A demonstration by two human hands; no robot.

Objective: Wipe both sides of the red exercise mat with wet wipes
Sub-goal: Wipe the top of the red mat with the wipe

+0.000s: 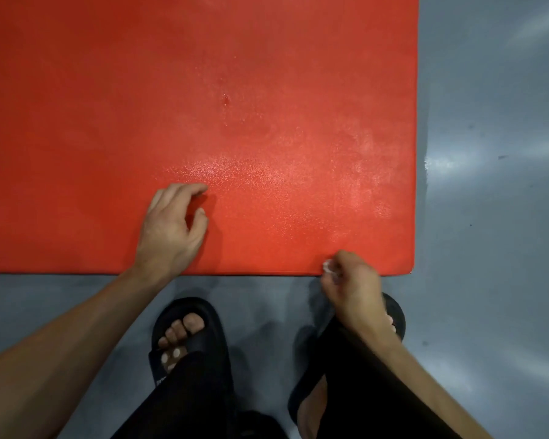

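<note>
The red exercise mat (pixel 203 90) lies flat on the grey floor and fills the upper left of the view; its near edge and right edge meet at a corner on the lower right. A damp sheen shows on its middle and right part. My left hand (pixel 171 226) rests on the mat near the front edge, fingers loosely curled and holding nothing. My right hand (pixel 352 286) is at the mat's front edge near the corner, fingers curled round a small crumpled white wet wipe (pixel 328 267), most of it hidden in the fist.
Glossy grey floor (pixel 495 185) runs along the mat's right side and in front of it. My feet in black slippers (pixel 191 337) and black trousers sit just below the mat's front edge.
</note>
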